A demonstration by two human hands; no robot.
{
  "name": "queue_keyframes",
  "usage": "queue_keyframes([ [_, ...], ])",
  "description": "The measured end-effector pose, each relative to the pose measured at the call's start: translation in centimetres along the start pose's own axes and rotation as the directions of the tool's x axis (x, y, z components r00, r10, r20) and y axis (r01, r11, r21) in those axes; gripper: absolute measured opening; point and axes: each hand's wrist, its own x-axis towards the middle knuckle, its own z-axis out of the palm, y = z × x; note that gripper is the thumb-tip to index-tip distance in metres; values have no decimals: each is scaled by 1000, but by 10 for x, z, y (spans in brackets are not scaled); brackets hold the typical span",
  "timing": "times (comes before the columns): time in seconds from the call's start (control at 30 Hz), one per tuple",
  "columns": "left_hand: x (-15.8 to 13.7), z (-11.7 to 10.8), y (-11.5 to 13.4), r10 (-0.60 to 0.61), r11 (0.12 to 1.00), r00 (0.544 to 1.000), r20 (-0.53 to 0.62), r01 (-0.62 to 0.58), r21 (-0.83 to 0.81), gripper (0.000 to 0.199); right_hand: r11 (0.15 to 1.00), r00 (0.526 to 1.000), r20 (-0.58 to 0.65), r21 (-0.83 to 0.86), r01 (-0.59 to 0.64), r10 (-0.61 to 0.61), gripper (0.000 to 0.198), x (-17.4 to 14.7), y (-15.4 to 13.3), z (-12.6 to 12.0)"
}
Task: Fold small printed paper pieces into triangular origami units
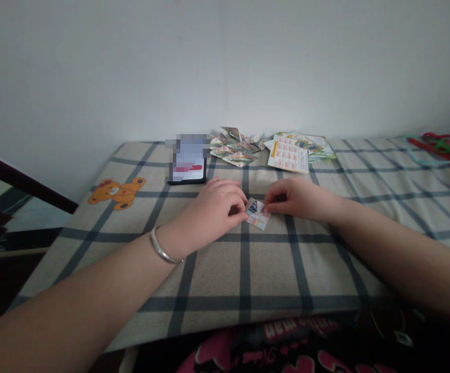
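A small folded piece of printed paper [259,219] lies on the checked tablecloth between my hands. My left hand [222,203], with a silver bangle on its wrist, pinches the paper's left edge between thumb and fingers. At the upper right edge, my right hand [295,197] has its fingertips closed on the same paper. Behind the hands is a heap of folded paper pieces [237,147] with the same kind of print. To its right sits a stack of flat printed sheets [289,154], the top one showing a calendar-like grid.
A phone [188,160] with a lit, partly blurred screen lies behind my left hand. A bear picture [116,193] is on the cloth at left. Red, green and pale blue items [443,153] lie at the far right. A white wall [225,67] stands behind the table.
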Motion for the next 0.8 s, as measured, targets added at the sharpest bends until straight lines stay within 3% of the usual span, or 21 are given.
queue_keyframes([
  [0.07, 0, 1, -1, -8, 1000, 1000, 3, 8, -15, 13, 995, 995, 19, 15, -101, 101, 17, 1, 0, 3],
  [0.13, 1, 1, -1, -37, 999, 999, 3, 37, -9, 14, 993, 993, 3, -11, -119, 119, 21, 1, -2, 4],
  [0.43, 0, 1, -5, -6, 999, 1000, -23, 7, 33, 11, 991, 985, -142, -109, 79, -95, 21, 0, -8, 9],
  [0.57, -1, 2, -4, -58, 998, 998, -35, 58, -3, 13, 994, 976, -216, -110, -6, -18, 17, 0, -12, 13],
  [0.8, 2, 1, -2, -131, 991, 990, -44, 131, -16, 11, 985, 970, -236, -145, -92, 56, 21, 4, -12, 19],
])
